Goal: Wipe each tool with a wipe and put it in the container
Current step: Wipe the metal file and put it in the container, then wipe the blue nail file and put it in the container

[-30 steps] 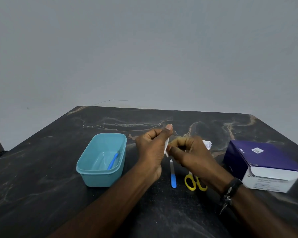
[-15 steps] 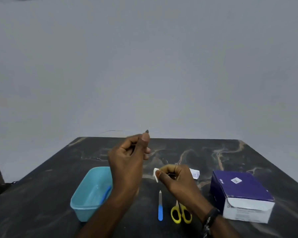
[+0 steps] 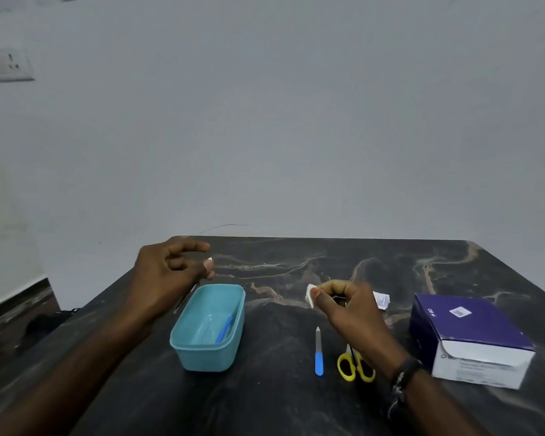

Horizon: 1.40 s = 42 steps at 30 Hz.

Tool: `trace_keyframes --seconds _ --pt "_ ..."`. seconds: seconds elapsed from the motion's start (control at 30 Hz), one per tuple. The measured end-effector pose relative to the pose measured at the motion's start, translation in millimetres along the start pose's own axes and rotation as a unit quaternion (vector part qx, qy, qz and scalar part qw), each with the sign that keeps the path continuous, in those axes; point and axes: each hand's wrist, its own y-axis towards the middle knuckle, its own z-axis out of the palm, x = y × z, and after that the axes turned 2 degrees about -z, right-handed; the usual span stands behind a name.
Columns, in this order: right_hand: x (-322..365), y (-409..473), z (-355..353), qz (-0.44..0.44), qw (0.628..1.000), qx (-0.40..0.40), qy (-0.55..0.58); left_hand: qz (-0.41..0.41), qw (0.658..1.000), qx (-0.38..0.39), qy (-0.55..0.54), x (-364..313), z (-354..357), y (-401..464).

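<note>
The white wipe (image 3: 310, 295) sits pinched between my right hand's (image 3: 343, 305) thumb and forefinger, right of the frame's centre. My left hand (image 3: 170, 275) hovers above the far left corner of the teal container (image 3: 208, 354), fingers curled, pinching a thin metal tool (image 3: 184, 298) hanging slantwise. A blue-handled tool (image 3: 224, 328) lies inside. Blue-handled nail file (image 3: 318, 354) and yellow scissors (image 3: 356, 366) lie on the dark marble table (image 3: 280, 404); a purple box (image 3: 472, 338) lower right.

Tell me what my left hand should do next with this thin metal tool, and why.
Probably shift the left hand right and let the thin metal tool drop into the teal plastic container: it hangs at the far-left rim, and the right hand pinches the white wipe apart from it.
</note>
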Motion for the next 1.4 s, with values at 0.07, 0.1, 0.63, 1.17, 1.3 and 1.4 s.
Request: trace_keyframes --seconds 0.07,0.1,0.63,1.17,1.3,1.4 --pt "-0.5 -0.6 -0.1 -0.002 1.0 0.001 -0.009 -0.006 0.998 0.008 0.059 9.1 5.2 3.1" --pt "-0.8 -0.7 0.4 -0.003 1.0 0.002 -0.013 -0.003 0.996 0.011 0.093 13.4 8.2 5.2" --pt "-8.0 2.6 -1.1 -0.009 0.999 0.01 -0.033 -0.019 0.867 0.178 0.465 42.2 56.2 31.2" --pt "-8.5 4.5 -1.7 -0.005 1.0 -0.004 -0.027 -0.009 0.865 0.182 0.468 30.1 60.0 27.8" --pt "-8.4 5.8 -2.3 0.003 0.999 -0.048 -0.023 0.096 0.853 0.078 0.506 0.7 57.0 6.9" --pt "-7.2 6.6 -3.9 0.007 0.995 -0.094 -0.017 0.127 0.876 0.092 0.455 -30.9 70.3 -20.0"
